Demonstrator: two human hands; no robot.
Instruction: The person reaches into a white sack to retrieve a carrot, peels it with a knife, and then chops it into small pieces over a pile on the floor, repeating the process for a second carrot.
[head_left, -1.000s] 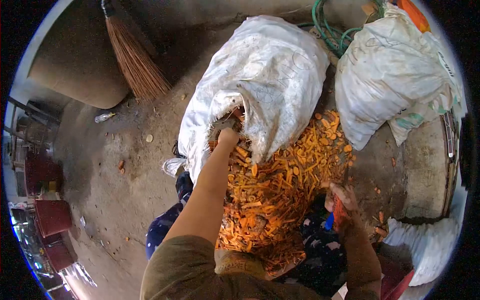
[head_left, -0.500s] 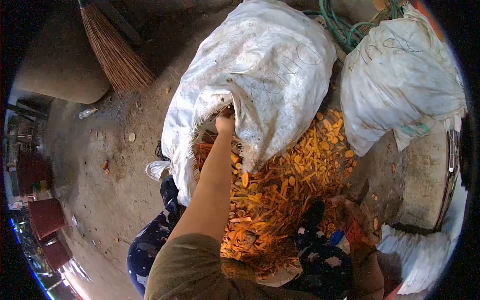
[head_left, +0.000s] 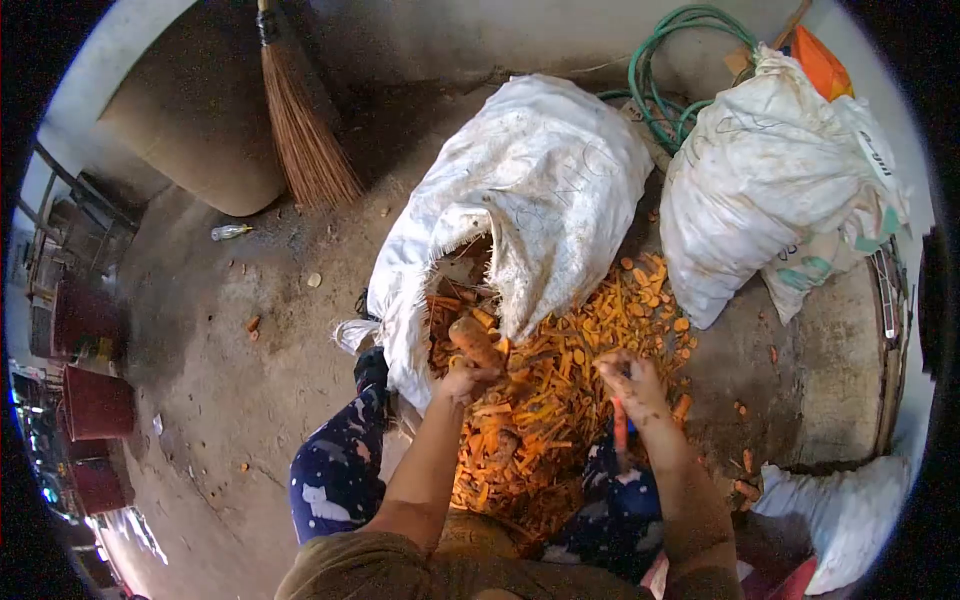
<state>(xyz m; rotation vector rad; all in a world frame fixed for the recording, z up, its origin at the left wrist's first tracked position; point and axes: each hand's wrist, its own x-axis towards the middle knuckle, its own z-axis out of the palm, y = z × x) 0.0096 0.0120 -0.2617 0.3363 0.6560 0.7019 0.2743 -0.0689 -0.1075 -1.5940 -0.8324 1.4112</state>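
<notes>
Away from the big white sack's (head_left: 560,190) open mouth, the left hand (head_left: 470,382) has drawn back over the heap of orange pieces (head_left: 525,415), fingers wrapped around the lower end of a thick orange root (head_left: 474,342). Across the heap, the right hand (head_left: 638,390) grips a slim orange-red object (head_left: 620,424), pointing downward.

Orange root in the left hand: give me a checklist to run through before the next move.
1. Orange root in the left hand's grip: ok, held by its lower end.
2. Sack mouth open: ok.
3. Right hand outside the sack: ok.
4. Reddish item below the right hand firmly gripped: cannot tell.
5. Floor between the legs free of orange pieces: not ok, they lie heaped there.
</notes>
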